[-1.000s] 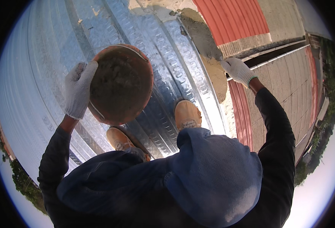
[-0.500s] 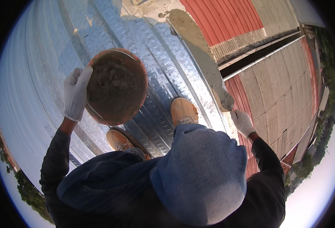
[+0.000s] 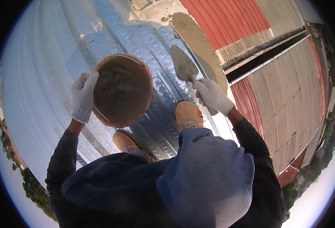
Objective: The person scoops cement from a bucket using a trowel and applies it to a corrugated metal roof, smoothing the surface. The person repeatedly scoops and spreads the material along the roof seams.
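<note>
My left hand (image 3: pixel 84 97), in a white knit glove, grips the rim of an orange bucket (image 3: pixel 122 89) with grey mortar inside and a wire handle. My right hand (image 3: pixel 211 95), gloved too, is closed on the handle of a trowel (image 3: pixel 185 64); its mortar-smeared blade points up and leftward, over the metal sheet to the right of the bucket. A band of wet grey mortar (image 3: pixel 197 41) runs along the sheet's right edge, beside and partly behind that hand.
I stand on ribbed silver metal roofing (image 3: pixel 53 68), my tan shoes (image 3: pixel 188 114) below the bucket. Beyond the mortar edge lie lower red and grey roofs (image 3: pixel 224 19), split by a dark gap (image 3: pixel 266 57) with a white pipe. Treetops show at both rims.
The trowel has swung from the mortar band up and left toward the bucket, my right hand with it. The bucket stays in my left hand, shifted slightly in the picture.
</note>
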The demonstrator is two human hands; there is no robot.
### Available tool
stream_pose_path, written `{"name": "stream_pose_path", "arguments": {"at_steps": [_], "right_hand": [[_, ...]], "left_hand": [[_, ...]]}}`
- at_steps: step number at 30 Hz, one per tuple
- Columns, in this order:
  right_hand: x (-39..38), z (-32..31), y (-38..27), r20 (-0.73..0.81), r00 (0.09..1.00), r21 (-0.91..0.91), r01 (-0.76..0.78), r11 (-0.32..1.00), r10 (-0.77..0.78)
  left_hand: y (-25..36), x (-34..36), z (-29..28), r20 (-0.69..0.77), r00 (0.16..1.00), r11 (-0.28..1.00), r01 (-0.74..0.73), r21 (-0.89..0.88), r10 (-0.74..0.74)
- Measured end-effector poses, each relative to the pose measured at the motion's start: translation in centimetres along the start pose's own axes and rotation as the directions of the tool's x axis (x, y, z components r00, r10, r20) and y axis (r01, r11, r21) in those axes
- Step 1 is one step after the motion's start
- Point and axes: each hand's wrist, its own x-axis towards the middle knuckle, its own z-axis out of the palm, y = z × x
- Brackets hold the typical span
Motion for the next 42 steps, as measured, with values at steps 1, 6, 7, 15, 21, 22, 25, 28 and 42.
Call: {"name": "stream_pose_path", "arguments": {"at_steps": [1, 6, 7, 15, 21, 22, 25, 28, 42], "right_hand": [[1.2, -0.2, -0.9, 0.035, 0.999, 0.032, -0.039, 0.999, 0.038], [5.2, -1.8, -3.1, 0.022, 0.991, 0.063, -0.13, 0.989, 0.129], [5.5, -2.1, -3.2, 0.015, 0.989, 0.068, -0.15, 0.986, 0.15], [1.6, 0.2, -3.0, -0.12, 0.974, 0.224, -0.161, 0.961, 0.191], [3.3, 0.3, -4.2, -0.184, 0.983, 0.036, 0.006, 0.999, 0.001], [4.1, 0.1, -4.6, -0.205, 0.977, -0.073, 0.049, 0.996, -0.063], [6.7, -1.4, -5.8, -0.265, 0.948, -0.364, 0.073, 0.928, -0.178], [9.3, -2.6, -5.4, -0.293, 0.913, -0.48, 0.115, 0.87, -0.282], [-1.9, 2.5, -10.1, 0.1, 0.858, -0.812, 0.363, 0.457, -0.503]], "left_hand": [[0.1, -0.1, 0.1, -0.008, 1.0, 1.0, -0.009, 0.012, 0.009], [-0.4, 0.2, -0.6, 0.011, 1.0, 1.0, 0.003, 0.002, -0.003], [-0.5, 0.4, -0.7, 0.021, 1.0, 1.0, -0.002, -0.019, 0.002], [0.7, 0.1, 0.2, -0.038, 0.997, 0.998, -0.068, 0.011, 0.068], [-0.2, 0.6, -0.4, -0.013, 0.998, 0.997, -0.069, -0.018, 0.069], [-0.3, 0.5, -0.4, -0.014, 0.998, 0.997, -0.068, -0.024, 0.068], [0.2, 0.3, 0.4, -0.032, 0.997, 0.996, -0.062, 0.066, 0.064], [0.5, 0.3, 1.0, -0.026, 0.999, 0.999, -0.04, 0.025, 0.041], [0.2, 0.4, 0.7, -0.034, 0.994, 0.986, -0.097, 0.135, 0.103]]}}
